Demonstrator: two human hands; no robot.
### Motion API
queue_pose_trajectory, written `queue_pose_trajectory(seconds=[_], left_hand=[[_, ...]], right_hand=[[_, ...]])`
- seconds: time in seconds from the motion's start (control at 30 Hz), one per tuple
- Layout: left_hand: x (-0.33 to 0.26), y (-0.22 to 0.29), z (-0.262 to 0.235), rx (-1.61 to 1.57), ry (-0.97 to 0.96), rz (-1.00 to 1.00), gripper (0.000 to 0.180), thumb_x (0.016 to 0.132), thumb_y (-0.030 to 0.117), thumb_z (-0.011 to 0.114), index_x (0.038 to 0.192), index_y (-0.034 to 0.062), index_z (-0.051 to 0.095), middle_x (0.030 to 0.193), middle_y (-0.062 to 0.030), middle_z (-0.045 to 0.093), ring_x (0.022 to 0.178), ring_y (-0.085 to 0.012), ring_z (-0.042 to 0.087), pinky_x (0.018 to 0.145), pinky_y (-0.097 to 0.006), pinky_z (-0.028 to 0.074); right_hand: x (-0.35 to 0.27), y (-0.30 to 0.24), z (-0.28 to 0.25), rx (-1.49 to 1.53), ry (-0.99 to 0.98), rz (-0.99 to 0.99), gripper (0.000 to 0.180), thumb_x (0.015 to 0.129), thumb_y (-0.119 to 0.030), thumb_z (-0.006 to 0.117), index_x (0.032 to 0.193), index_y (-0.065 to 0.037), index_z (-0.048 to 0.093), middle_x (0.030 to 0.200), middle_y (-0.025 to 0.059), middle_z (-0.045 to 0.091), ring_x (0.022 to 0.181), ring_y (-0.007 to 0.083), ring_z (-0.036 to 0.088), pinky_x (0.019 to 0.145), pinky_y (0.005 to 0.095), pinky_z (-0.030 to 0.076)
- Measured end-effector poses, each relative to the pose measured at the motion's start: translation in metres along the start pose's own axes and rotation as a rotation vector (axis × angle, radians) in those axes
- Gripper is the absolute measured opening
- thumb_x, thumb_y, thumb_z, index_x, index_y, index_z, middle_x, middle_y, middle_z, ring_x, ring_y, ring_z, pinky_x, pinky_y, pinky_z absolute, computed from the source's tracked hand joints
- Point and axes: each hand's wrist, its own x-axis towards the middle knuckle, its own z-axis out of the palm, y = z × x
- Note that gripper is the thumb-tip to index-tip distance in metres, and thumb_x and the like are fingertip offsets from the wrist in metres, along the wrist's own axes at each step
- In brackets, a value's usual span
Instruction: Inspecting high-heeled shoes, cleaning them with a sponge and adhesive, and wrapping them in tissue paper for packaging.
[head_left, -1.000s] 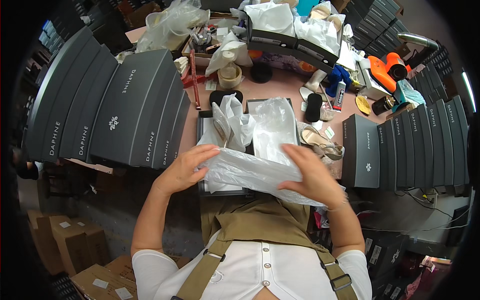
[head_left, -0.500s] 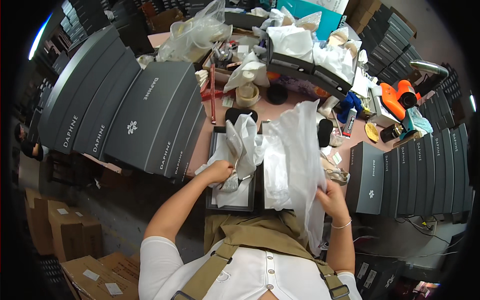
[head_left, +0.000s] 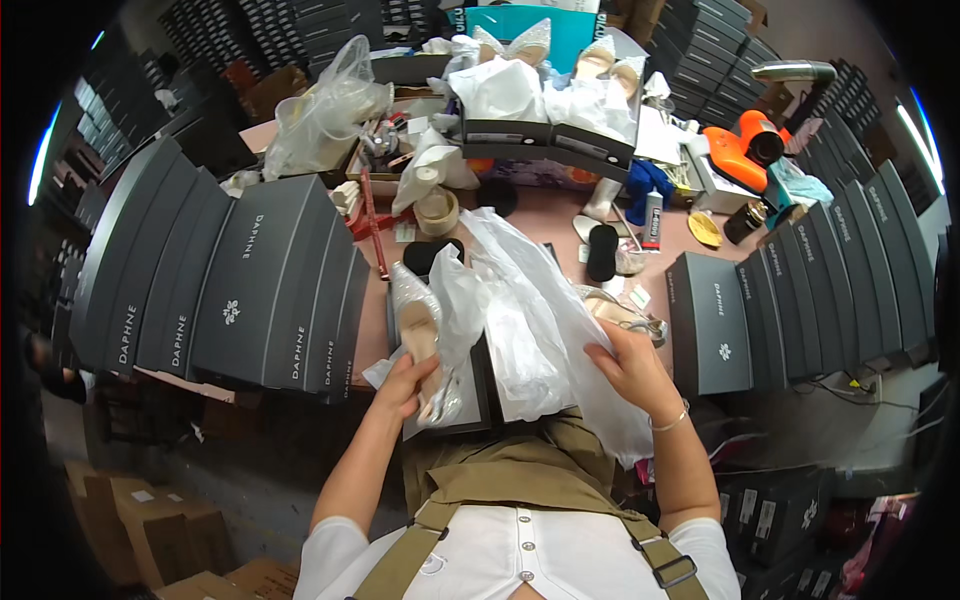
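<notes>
My left hand (head_left: 408, 386) grips a silvery, glittery pointed shoe (head_left: 417, 335) by its heel end, toe pointing away from me and pale insole showing. The shoe is raised over a dark open shoebox (head_left: 483, 383), against crumpled white tissue paper (head_left: 460, 300). My right hand (head_left: 636, 368) pinches a long sheet of white tissue paper (head_left: 545, 280), which hangs past the near table edge. Beneath that sheet lies a second open box part, lined with white paper (head_left: 520, 365). Just beyond my right hand, a strappy pale shoe (head_left: 622, 312) rests on the table.
Dark shoeboxes stand in rows at left (head_left: 265, 285) and right (head_left: 712, 325). Across the back are two open boxes of wrapped shoes (head_left: 545, 135), a clear plastic bag (head_left: 330, 110) and an orange tool (head_left: 735, 158). A glue tube (head_left: 653, 222) and tape roll (head_left: 436, 213) lie nearer.
My left hand has lifted the glittery shoe from the box and turned its toe away from me. My right hand still holds the tissue sheet. The head view has shifted.
</notes>
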Motion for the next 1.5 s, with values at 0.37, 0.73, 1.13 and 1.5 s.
queue_pose_trajectory(seconds=[0.37,0.73,1.13,1.5], left_hand=[[-0.093,-0.031,0.037,-0.041,-0.646,-0.369,0.075,0.089,0.058,0.048,0.141,0.0073,0.028,0.125,-0.0121,0.049,0.120,-0.0218,0.047,0.102,-0.040,0.037],[-0.094,-0.047,0.072,-0.115,-0.103,0.106,0.038,0.085,0.011,0.069,0.118,0.0002,0.053,0.107,-0.0073,0.061,0.100,-0.0176,0.057,0.086,-0.029,0.047],[-0.089,-0.050,0.070,0.004,-0.208,0.049,0.051,0.084,0.011,0.069,0.127,-0.0025,0.045,0.121,-0.0125,0.056,0.111,-0.0222,0.055,0.098,-0.037,0.042],[-0.076,-0.020,0.089,0.879,-0.726,-0.287,0.051,0.085,0.026,0.068,0.126,0.0009,0.053,0.124,-0.0114,0.057,0.114,-0.0215,0.052,0.098,-0.032,0.040]], right_hand=[[0.009,-0.066,0.088,-0.457,-0.315,-0.359,0.048,0.079,-0.007,0.057,0.126,-0.009,0.052,0.077,0.0109,0.061,0.068,0.0293,0.061,0.059,0.0399,0.048],[-0.030,-0.012,0.069,0.268,-0.384,-0.044,0.023,0.086,-0.007,0.060,0.107,0.002,0.061,0.079,0.0181,0.062,0.065,0.0233,0.056,0.066,0.0303,0.047],[-0.079,0.012,0.082,0.306,-0.060,0.150,0.015,0.087,-0.011,0.062,0.097,0.000,0.062,0.077,0.0155,0.060,0.064,0.0255,0.057,0.062,0.0313,0.047],[-0.092,0.008,0.072,0.280,0.011,0.054,0.015,0.086,-0.010,0.062,0.097,-0.001,0.061,0.087,0.0174,0.063,0.077,0.0342,0.061,0.069,0.0344,0.049]])
